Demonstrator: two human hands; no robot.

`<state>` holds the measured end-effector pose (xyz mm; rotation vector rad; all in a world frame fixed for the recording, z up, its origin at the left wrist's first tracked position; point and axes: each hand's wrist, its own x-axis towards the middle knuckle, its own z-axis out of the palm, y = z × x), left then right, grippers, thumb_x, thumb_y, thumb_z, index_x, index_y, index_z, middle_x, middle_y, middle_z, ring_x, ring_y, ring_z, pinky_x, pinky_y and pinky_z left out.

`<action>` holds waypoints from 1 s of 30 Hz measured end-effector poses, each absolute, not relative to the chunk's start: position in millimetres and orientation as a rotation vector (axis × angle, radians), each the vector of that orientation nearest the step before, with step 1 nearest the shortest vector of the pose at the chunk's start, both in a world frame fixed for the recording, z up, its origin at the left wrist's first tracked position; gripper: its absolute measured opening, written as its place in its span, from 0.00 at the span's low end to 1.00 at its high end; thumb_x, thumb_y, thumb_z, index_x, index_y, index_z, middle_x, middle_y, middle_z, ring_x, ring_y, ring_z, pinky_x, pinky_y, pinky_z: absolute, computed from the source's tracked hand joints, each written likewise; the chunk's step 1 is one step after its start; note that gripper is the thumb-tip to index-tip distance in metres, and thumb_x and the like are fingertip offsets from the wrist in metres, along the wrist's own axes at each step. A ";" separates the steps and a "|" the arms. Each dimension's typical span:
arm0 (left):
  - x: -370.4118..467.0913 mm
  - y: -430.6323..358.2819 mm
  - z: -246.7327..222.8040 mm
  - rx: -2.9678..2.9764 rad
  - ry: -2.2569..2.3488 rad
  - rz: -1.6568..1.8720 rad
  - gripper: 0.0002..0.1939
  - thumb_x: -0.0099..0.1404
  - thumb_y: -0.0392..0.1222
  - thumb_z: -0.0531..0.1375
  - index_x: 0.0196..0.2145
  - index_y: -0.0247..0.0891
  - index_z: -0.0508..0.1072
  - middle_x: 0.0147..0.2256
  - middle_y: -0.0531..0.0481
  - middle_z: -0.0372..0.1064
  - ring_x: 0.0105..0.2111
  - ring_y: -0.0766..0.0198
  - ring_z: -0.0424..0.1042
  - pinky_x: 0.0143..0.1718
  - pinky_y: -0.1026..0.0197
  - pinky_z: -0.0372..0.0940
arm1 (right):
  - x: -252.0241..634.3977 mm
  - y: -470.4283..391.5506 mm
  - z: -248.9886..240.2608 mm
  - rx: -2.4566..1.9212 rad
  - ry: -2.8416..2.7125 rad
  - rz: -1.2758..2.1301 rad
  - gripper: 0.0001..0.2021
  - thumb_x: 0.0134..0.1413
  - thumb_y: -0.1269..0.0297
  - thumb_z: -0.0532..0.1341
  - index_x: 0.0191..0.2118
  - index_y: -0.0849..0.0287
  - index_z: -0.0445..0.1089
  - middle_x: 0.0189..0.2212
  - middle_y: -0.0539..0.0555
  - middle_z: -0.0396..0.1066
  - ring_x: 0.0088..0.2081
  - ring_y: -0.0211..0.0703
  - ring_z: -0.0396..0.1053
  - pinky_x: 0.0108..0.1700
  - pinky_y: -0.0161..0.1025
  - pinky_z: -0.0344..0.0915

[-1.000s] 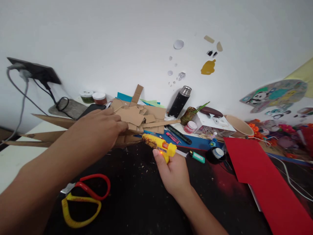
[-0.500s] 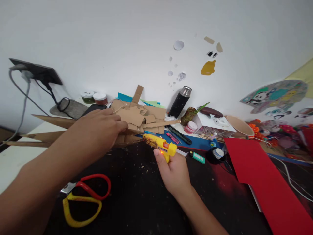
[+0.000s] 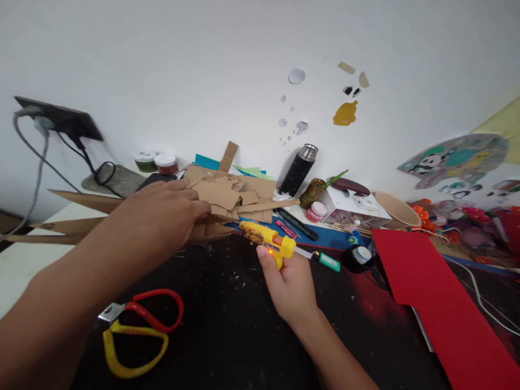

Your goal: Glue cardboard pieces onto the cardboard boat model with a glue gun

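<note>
My right hand is wrapped around the handle of a yellow hot glue gun, its red light lit and a glue stick poking out of the back. The gun's dark-stained front points left, close to the right end of a cut cardboard piece. Over on the left, my left hand is closed over the top of that long cardboard piece, whose pointed strips run out to the left. Its fingertips are hidden behind the hand. Beyond it lies a pile of cardboard scraps.
Scissors with red and yellow handles lie at the front left. Right of the glue gun are a green lighter, a black cutter knife and red card. A black flask stands by the wall.
The glue gun's tip has shifted very slightly right, away from the cardboard's end. Both hands keep their hold, and the left hand has barely moved.
</note>
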<state>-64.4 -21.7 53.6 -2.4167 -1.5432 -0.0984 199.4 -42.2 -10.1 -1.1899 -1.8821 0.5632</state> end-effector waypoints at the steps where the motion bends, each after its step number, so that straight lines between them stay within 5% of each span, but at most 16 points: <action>1: -64.3 -21.8 54.2 -2.421 -1.536 -0.098 0.09 0.69 0.33 0.61 0.37 0.44 0.80 0.29 0.50 0.74 0.35 0.51 0.71 0.41 0.52 0.58 | 199.3 -42.2 -9.5 -1.191 -1.880 0.569 0.19 0.73 0.54 0.57 0.32 0.57 0.76 0.29 0.56 0.82 0.30 0.49 0.80 0.36 0.40 0.71; 30: -64.8 -24.2 57.7 -2.437 -1.521 -0.124 0.12 0.68 0.30 0.60 0.39 0.44 0.81 0.32 0.50 0.77 0.36 0.52 0.73 0.42 0.53 0.59 | 201.1 -40.9 -10.4 -1.212 -1.860 0.545 0.19 0.72 0.53 0.58 0.32 0.57 0.76 0.28 0.56 0.81 0.30 0.51 0.80 0.36 0.41 0.71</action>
